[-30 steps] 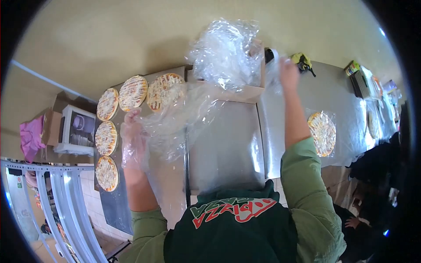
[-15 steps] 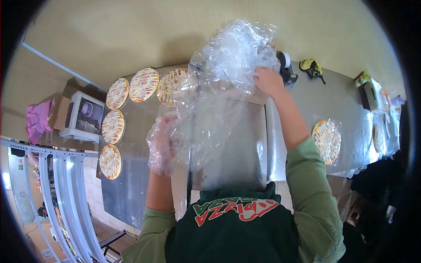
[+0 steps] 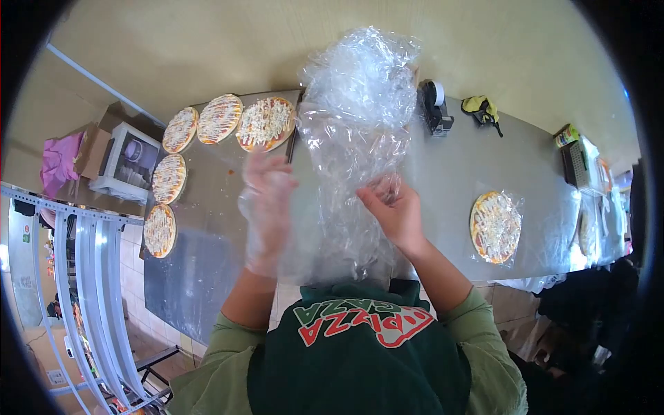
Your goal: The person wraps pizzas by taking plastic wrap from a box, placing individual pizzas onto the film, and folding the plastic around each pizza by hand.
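Two hands work above a metal table (image 3: 200, 277), with clear film (image 3: 353, 155) hanging between them and running from a crumpled heap (image 3: 363, 76) beyond the hands down towards the body. The right hand (image 3: 401, 216) is bare, thumb and fingers drawn together on the film's near part, seemingly in a light pinch. The left hand (image 3: 268, 207), in a loose clear covering, is just beside the film on its left; whether it grips anything I cannot tell.

Such thin film probably handles best with a small pinch right at an edge, the other hand steadying the layer beneath, and a slow, even pull. A hard tug could tear it or drag the heap along. Keeping the covered fingers flat should stop plastic clinging to plastic, and a sleeve held clear of the pizza (image 3: 266, 124) just beyond the left hand would spare its topping.

Motion blur smears the left hand's fingers. Folds and glare mask the film's edges and how many layers there are, and the heap conceals whatever is under it. Its lower end fades out by the dark top (image 3: 346, 373).
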A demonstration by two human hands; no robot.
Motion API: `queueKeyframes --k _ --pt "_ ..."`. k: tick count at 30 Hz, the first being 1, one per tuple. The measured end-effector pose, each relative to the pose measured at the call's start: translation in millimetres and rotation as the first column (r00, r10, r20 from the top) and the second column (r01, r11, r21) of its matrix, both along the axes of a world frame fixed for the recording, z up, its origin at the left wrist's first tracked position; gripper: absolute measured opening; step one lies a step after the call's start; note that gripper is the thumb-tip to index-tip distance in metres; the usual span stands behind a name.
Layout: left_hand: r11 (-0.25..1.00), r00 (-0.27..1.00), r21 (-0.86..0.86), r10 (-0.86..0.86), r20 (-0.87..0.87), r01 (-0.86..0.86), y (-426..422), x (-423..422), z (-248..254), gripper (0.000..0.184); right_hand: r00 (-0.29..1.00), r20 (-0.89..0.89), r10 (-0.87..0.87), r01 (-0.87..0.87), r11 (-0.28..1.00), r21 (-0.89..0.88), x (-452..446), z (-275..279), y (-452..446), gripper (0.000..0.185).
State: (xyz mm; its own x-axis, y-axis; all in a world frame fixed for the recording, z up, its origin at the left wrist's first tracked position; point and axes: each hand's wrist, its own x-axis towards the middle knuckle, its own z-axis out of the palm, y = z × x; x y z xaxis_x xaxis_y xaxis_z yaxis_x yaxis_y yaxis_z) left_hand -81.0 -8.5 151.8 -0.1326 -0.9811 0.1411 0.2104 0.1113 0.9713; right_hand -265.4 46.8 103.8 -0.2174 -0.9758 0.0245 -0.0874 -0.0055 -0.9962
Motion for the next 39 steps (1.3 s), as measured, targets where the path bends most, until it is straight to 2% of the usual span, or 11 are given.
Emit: queueKeyframes --k 2,10,13,16,19,23,26,32,35,37,39 --pt "0.982 0.856 -0.167 0.008 0.517 0.091 26 -23 5 0.053 0.989 0.139 0.046 -0.032 0.994 -0.1 6 -13 2 0.02" --pt "0.997 0.972 0.078 -0.026 0.235 0.008 21 3 -63 0.025 0.928 0.243 0.282 -0.331 0.923 0.197 -73 34 3 0.021" --pt "0.992 0.798 -0.088 -0.023 0.603 0.095 26 24 -23 0.029 0.811 0.453 -0.371 0.364 0.925 0.107 -124 44 -24 0.019" --pt "0.992 0.91 -0.053 0.123 0.397 -0.111 32 29 -34 0.033 0.616 0.627 -0.477 0.751 0.594 -0.288 -171 49 -62 0.019" --pt "0.938 0.977 0.34 -0.007 0.214 -0.067 37 36 -26 0.034 0.791 0.231 -0.566 0.572 0.552 -0.607 -134 59 -101 0.021" --pt "0.917 0.849 0.058 0.341 0.404 -0.395 32 49 -33 0.038 0.656 0.533 -0.535 0.75 0.54 -0.381 -134 27 -161 0.029" --pt "0.709 0.486 -0.249 0.655 0.578 -0.659 16 149 -69 0.035 0.437 0.167 -0.884 0.634 0.172 -0.754 -151 24 -172 0.028" --pt "0.523 0.078 -0.463 0.719 0.691 -0.715 37 209 -10 0.036 0.255 -0.317 -0.913 0.321 0.39 -0.863 -151 42 -167 0.031" --pt "0.533 0.477 -0.357 0.846 0.237 -0.767 22 172 -7 0.045 0.621 -0.721 -0.308 0.101 0.943 -0.316 -103 -20 -185 0.035" --pt "0.617 0.534 -0.488 0.785 0.316 -0.617 14 157 -8 0.042 0.24 -0.97 0.043 0.149 0.986 0.08 -72 -66 -183 0.062" --pt "0.641 0.478 -0.626 0.761 0.438 -0.445 10 139 -5 0.039 0.33 -0.863 0.382 0.093 0.897 0.432 -77 -39 -194 0.074"
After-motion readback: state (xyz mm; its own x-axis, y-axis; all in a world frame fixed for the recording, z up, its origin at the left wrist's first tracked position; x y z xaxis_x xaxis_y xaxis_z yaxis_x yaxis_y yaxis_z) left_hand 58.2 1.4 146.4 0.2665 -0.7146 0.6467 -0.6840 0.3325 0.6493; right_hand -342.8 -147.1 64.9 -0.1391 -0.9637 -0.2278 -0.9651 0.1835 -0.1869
